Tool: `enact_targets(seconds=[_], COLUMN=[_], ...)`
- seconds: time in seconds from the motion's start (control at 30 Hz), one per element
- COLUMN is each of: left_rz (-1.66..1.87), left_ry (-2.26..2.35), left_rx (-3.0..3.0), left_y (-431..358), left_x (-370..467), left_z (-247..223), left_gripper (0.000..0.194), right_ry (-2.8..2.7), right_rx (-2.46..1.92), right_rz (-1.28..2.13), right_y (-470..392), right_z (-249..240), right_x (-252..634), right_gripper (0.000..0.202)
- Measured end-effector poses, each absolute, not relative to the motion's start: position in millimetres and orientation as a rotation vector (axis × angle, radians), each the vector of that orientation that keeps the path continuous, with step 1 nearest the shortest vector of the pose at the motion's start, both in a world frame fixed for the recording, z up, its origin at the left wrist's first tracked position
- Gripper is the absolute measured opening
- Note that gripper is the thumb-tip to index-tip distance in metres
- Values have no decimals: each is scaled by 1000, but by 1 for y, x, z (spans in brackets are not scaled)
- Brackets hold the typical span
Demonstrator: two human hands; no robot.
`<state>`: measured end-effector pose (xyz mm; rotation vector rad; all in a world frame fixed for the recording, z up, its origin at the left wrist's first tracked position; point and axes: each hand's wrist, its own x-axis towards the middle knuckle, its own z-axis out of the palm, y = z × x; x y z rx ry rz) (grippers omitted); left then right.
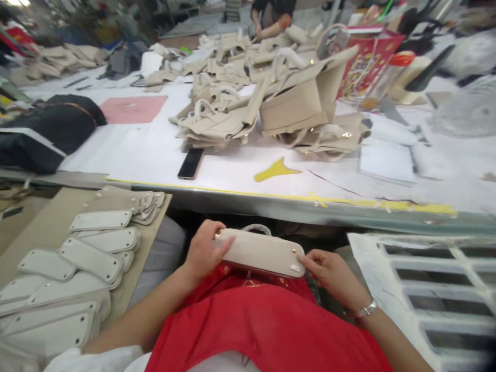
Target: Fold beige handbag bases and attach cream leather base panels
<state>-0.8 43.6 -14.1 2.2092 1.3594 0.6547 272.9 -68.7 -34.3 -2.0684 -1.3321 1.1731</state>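
Note:
A beige bag (pixel 259 252) rests over my red apron, its long, rounded bottom panel turned up and a pale handle loop showing behind it. My left hand (pixel 207 248) grips the bag's left end, with the thumb lying on the panel. At the right end my right hand (pixel 329 271) has thumb and fingertips pinched at the panel's edge, beside a small brass stud and a small white patch. The underside of the bag is hidden.
Pale panels with holes (pixel 93 258) lie in piles on a board at the left. On the white table (pixel 135 150) are beige bags (pixel 225 121), a phone (pixel 190 164) and a yellow piece (pixel 276 170). A white slatted rack (pixel 387 281) stands right. Another person sits beyond.

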Motion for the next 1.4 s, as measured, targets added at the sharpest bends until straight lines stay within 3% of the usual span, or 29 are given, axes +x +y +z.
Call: enact_targets(seconds=[0.17, 0.67, 1.4], left_rz=[433, 513, 593], left_ry=[1510, 1314, 1281], left_rx=[1685, 1127, 870], left_y=[60, 68, 69], left_x=[-64, -74, -70], left_z=[-35, -53, -59], left_gripper=[33, 30, 37], right_ry=[-1205, -1122, -1130], right_rx=[-2098, -2265, -2273], right_rz=[1298, 1327, 1360], right_y=[-66, -60, -56], right_z=[-30, -23, -17], right_x=[266, 253, 249], right_gripper=[43, 46, 48])
